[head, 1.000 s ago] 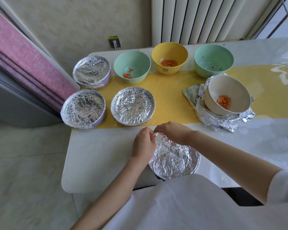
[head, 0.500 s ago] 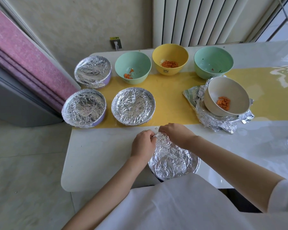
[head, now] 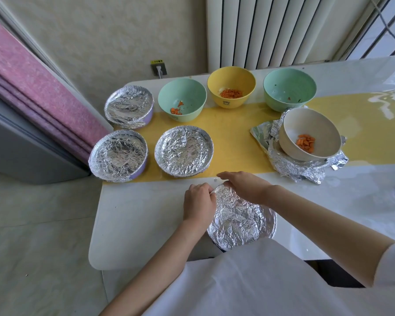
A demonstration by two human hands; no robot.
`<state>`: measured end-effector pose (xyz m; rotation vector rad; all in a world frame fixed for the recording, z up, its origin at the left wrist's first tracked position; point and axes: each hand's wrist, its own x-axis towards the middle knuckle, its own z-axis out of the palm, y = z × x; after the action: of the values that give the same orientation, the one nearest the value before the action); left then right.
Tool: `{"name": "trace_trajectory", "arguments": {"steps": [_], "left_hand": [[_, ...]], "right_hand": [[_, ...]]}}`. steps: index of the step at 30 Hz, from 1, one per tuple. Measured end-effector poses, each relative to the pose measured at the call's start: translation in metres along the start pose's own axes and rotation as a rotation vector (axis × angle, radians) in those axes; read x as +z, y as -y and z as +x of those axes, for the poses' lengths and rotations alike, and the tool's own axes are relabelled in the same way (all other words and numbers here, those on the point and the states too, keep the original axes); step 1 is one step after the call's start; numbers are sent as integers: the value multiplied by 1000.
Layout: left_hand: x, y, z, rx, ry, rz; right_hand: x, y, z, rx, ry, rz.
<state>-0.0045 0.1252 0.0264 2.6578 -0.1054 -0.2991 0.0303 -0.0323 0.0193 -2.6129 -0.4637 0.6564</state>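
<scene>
The foil-covered bowl (head: 240,222) sits at the near edge of the worktop (head: 135,213). The left hand (head: 198,201) has its grip closed, pinching the foil at the far-left rim. The right hand (head: 242,185) presses near-straight fingers on the far rim, just beside it. The remaining rim curves rightward, probably the right hand's reach.

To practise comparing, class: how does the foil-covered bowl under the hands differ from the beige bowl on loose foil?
The foil-covered bowl is covered on top; the beige bowl is open, showing carrot pieces. The left hand and right hand touch the foil-covered bowl; the beige bowl stands untouched on loose foil. Both are round bowls.
</scene>
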Motion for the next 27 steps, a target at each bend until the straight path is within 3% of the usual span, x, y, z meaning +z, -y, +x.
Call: {"name": "trace_trajectory", "arguments": {"steps": [4,13,20,27], "left_hand": [[-6,7,-4,-34,102,45],[-4,2,1,31,34,-37],[-2,0,2,9,41,-21],[-3,1,1,-5,60,-31]], "right_hand": [[2,-6,-8,-9,-9,-3],[-1,6,-11,-62,-2,-308],[2,21,-5,-123,38,-347],[1,5,-4,-54,43,-45]]}}
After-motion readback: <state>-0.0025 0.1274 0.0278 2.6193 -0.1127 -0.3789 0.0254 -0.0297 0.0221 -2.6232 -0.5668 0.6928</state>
